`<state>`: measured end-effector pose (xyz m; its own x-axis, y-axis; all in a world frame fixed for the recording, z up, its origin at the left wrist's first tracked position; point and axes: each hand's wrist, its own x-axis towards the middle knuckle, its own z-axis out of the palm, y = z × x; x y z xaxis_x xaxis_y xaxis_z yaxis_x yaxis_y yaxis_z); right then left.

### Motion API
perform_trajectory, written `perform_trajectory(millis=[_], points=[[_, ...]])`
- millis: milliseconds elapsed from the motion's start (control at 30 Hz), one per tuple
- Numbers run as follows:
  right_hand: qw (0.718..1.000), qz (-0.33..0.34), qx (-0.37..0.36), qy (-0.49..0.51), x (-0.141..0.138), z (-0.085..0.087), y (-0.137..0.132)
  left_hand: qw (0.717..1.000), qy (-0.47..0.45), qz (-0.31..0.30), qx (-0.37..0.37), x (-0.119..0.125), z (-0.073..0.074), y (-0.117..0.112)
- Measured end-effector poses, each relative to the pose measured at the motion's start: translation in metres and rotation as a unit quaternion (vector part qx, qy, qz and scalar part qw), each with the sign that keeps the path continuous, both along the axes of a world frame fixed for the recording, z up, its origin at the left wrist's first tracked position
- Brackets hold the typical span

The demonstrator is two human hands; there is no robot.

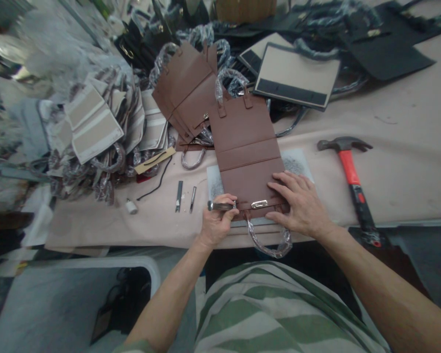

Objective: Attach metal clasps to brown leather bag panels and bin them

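A brown leather bag panel [247,152] lies flat in front of me, with a silver metal plate [259,204] near its lower edge. Plastic wrap covers its looped handle [270,240], which hangs toward me. My left hand [218,220] is closed on a short metal punch [220,206], held nearly level at the panel's lower left corner. Its exact tip is partly hidden by the fingers. Spread over the lower right of the panel, my right hand [301,203] rests with its fingers apart. Under the panel shows a pale, worn board [297,162].
A red-and-black hammer [353,176] lies to the right. Two slim tools [178,196] and a small white bottle [131,206] are at left. Beyond are stacked beige pieces [95,122], more brown panels [187,88] and black bag parts [385,44]. A grey bin [154,274] stands below the table edge.
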<state>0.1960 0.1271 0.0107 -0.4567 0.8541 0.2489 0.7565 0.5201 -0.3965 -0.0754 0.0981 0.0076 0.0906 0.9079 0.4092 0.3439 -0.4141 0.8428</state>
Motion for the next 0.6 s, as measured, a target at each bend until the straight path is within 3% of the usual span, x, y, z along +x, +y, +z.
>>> perform_trajectory(millis=[267, 600], points=[[1.0, 0.001, 0.009, 0.0, 0.001, -0.002, 0.0, 1.0, -0.002, 0.018, 0.002, 0.007, 0.002, -0.003], [1.0, 0.003, 0.008, 0.004, 0.001, -0.001, 0.001, 0.997, 0.002, -0.071, -0.013, -0.006, 0.011, 0.008]])
